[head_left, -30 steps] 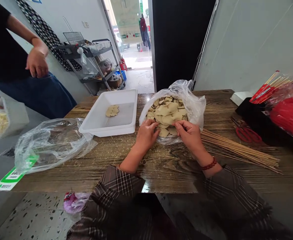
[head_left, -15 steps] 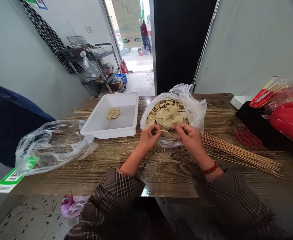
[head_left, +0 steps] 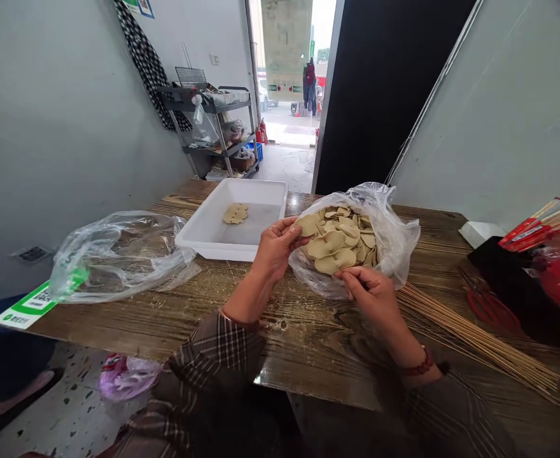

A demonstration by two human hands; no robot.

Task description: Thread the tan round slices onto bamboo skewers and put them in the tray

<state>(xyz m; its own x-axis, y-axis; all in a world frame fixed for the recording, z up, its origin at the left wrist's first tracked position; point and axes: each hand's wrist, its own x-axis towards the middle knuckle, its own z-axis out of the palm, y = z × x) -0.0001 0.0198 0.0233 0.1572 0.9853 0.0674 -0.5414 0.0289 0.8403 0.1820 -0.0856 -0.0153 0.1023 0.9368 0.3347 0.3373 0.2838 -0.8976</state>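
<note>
Between the thumb and fingers of my left hand (head_left: 280, 245) is a thin, round beige slice (head_left: 307, 225), raised over the left rim of a clear plastic bag (head_left: 397, 238). The bag is full of similar slices (head_left: 349, 222). My right hand (head_left: 370, 289) is closed in a pinch at the bag's front edge, on what looks like the end of a thin skewer, mostly hidden by fingers. Wavy beige slices (head_left: 335, 259) stand just above that pinch, seemingly on the skewer. A white tray (head_left: 203, 247) left of the bag has a small cluster of slices (head_left: 235, 214) in it.
Bamboo skewers (head_left: 485, 334) lie in a bundle on the wooden table (head_left: 308, 356) at right. Red scissors (head_left: 492, 308) and a black box (head_left: 504, 280) are beyond them. A crumpled clear bag (head_left: 122, 254) lies at left. Another person's foot (head_left: 27, 388) shows below.
My left hand has risen and moved slightly away from me, lifting a slice beside the bag. The right hand keeps its pinch. My view has turned left and the other person has moved mostly out of sight.
</note>
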